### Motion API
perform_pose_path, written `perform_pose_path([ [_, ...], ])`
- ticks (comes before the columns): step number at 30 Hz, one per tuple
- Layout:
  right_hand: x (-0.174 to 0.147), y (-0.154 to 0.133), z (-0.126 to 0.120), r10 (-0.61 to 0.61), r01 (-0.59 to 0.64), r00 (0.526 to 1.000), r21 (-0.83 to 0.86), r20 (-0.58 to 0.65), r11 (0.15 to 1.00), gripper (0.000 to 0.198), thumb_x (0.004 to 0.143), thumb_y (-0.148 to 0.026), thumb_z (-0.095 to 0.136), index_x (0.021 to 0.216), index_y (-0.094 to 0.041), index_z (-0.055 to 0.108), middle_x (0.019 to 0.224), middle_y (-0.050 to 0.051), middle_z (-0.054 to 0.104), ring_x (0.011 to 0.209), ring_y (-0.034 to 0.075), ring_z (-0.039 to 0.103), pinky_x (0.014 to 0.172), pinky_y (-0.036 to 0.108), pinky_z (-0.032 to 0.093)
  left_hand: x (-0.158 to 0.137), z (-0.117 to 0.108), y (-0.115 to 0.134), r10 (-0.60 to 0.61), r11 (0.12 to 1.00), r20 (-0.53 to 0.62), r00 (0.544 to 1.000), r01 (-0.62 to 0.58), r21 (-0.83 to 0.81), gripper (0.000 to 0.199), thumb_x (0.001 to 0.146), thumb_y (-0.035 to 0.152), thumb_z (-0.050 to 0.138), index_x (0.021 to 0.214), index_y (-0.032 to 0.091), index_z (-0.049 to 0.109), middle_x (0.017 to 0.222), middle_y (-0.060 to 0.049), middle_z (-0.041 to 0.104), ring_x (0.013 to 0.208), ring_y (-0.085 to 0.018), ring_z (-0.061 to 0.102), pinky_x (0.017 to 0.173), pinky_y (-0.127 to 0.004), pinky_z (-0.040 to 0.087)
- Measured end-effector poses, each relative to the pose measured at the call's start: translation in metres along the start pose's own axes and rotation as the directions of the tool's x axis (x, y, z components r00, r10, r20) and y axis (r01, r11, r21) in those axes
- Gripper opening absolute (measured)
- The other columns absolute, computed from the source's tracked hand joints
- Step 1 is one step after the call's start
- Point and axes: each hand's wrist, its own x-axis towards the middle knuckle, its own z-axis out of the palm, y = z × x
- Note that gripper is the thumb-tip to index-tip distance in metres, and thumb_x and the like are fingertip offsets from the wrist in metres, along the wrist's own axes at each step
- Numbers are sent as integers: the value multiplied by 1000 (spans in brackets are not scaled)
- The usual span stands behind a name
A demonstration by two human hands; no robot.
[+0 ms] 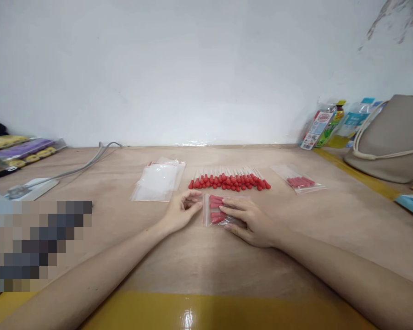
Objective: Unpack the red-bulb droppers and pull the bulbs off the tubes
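Note:
A clear zip bag lies on the table in front of me, with several red-headed pieces inside. My right hand rests over the bag's right part, fingers spread and touching the plastic, and hides that side of it. At the bag's left end is my left hand, its fingers loosely bent and apart, the thumb tip close to the edge; whether it touches I cannot tell. Just behind, a row of red-headed sticks lies with pale stems pointing to the wall.
Flat clear bags are stacked at the left. Another bag with red pieces lies right. Bottles, a carton and a beige bag stand far right. A cable and packs are left. Yellow tape lines the front.

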Motion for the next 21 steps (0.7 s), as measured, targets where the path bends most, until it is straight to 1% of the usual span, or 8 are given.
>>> perform_pose_path([
  [4, 0, -1, -1, 20, -20, 1000, 13, 13, 1000, 44, 81, -38, 53, 122, -21, 51, 126, 11, 51, 117, 25, 47, 94, 45, 41, -6, 2, 5, -37, 990, 75, 996, 27, 137, 45, 73, 44, 59, 109, 17, 52, 77, -1, 60, 60, -11, 52, 58, -25, 42],
  [6, 0, -1, -1, 36, -37, 999, 7, 33, 999, 45, 82, -41, 52, 122, -21, 51, 127, 11, 51, 116, 25, 47, 94, 45, 40, -8, 4, 9, -66, 987, 129, 989, 45, 154, 53, 73, 42, 60, 118, 17, 45, 71, 2, 58, 54, -9, 47, 54, -24, 38],
  [9, 3, -1, -3, 42, -41, 998, -14, 45, 999, 41, 82, -44, 51, 117, -23, 55, 124, 9, 53, 113, 24, 49, 93, 44, 40, -8, 6, 11, -91, 994, 179, 980, 78, 76, 62, 72, 37, 61, 125, 15, 36, 70, 2, 57, 56, -9, 48, 57, -24, 37],
  [11, 10, -1, -4, 22, -21, 999, -40, 24, 999, 33, 83, -41, 50, 109, -24, 60, 117, 7, 58, 108, 22, 52, 89, 42, 40, -7, 7, 10, -107, 994, 192, 976, 109, -3, 66, 70, 35, 63, 124, 13, 34, 68, 3, 57, 59, -10, 50, 60, -25, 37],
  [14, 25, -3, -4, -48, 43, 997, -80, -57, 996, 22, 87, -28, 45, 98, -23, 63, 99, 5, 65, 91, 17, 57, 80, 36, 39, -6, 8, 9, -131, 984, 199, 971, 152, -94, 70, 65, 33, 67, 122, 12, 32, 65, 4, 57, 60, -10, 50, 62, -26, 37],
  [17, 44, -5, 1, -153, 137, 982, -138, -111, 981, 25, 86, -15, 41, 91, -22, 64, 87, 3, 65, 81, 14, 53, 76, 33, 36, -6, 7, 9, -144, 975, 203, 969, 174, -140, 72, 63, 31, 70, 121, 12, 31, 64, 5, 56, 61, -11, 50, 65, -26, 37],
  [19, 54, -4, 5, -244, 220, 964, -202, -102, 954, 25, 87, -16, 41, 89, -23, 65, 86, 2, 64, 80, 14, 51, 77, 33, 33, -7, 8, 9, -144, 973, 208, 967, 177, -151, 73, 63, 30, 71, 121, 12, 31, 63, 5, 54, 63, -11, 50, 67, -27, 38],
  [21, 60, -2, 10, -332, 301, 938, -252, -94, 920, 23, 88, -21, 43, 91, -25, 64, 87, 2, 63, 80, 14, 49, 77, 34, 31, -8, 8, 9, -136, 973, 212, 968, 170, -154, 73, 63, 30, 71, 121, 13, 30, 62, 7, 51, 63, -10, 50, 67, -27, 38],
])
